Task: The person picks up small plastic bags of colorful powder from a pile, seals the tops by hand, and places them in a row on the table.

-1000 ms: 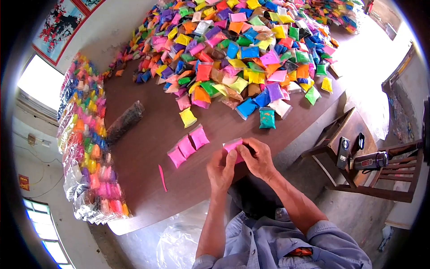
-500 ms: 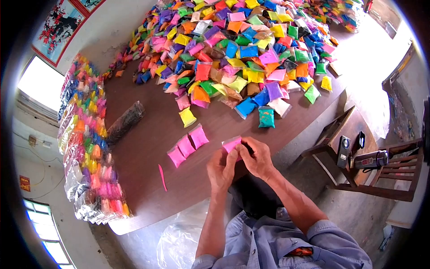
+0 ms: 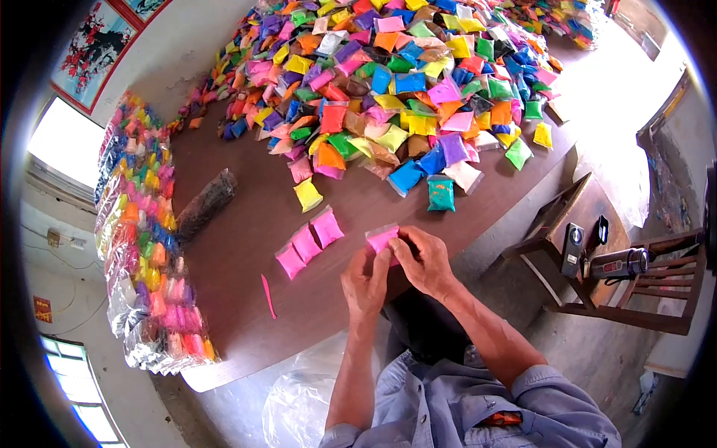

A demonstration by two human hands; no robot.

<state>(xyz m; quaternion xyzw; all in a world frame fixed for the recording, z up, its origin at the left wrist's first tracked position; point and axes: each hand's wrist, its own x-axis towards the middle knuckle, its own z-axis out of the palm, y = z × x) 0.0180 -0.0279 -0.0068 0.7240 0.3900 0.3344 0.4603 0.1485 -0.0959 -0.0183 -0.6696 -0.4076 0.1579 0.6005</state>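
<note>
A wide brown tabletop carries a broad heap of small clear-plastic packets in many colours on its far side. Along its left edge stand large transparent plastic bags, filled with rows of small coloured packets; a long, dark, plastic-wrapped bundle lies just beside them, slanting away to the right

The left hand and the right hand are both closed on one small bright-pink clear-plastic packet at the near side of the table, thumbs and fingers at its near part, its clear edge facing away from the person

Three matching pink packets lie to the left of the held one, the left hand being nearer. They sit side by side, their row slanting from near-left to far-right. Each clear pouch holds pink material. Nearer the person and further left, a thin pink plastic tool lies lengthwise, pointing mostly away from the person
</note>
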